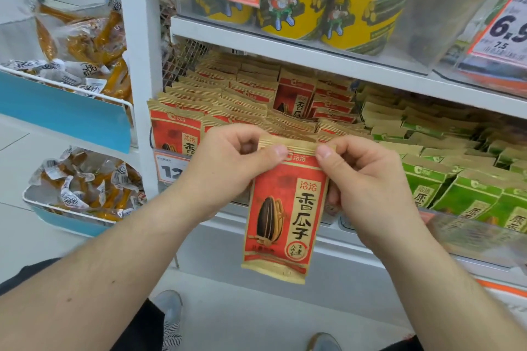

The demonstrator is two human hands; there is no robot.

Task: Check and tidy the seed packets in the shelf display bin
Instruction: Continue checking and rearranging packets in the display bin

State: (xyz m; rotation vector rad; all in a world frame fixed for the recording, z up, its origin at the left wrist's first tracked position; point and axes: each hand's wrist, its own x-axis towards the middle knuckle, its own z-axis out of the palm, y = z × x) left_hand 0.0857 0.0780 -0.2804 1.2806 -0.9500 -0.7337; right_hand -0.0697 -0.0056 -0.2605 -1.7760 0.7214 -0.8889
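1. Holding one red seed packet [281, 216] out in front of the display bin [199, 151], the head view is showing the left hand [228, 168] and right hand [368, 179] each pinching a top corner.
2. Judging progress: checking is underway; the red packets in the bin [242, 94] are leaning unevenly, so tidying and returning this one are remaining.

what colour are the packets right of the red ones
Green paper seed packets with tan tops, clearest in the head view.
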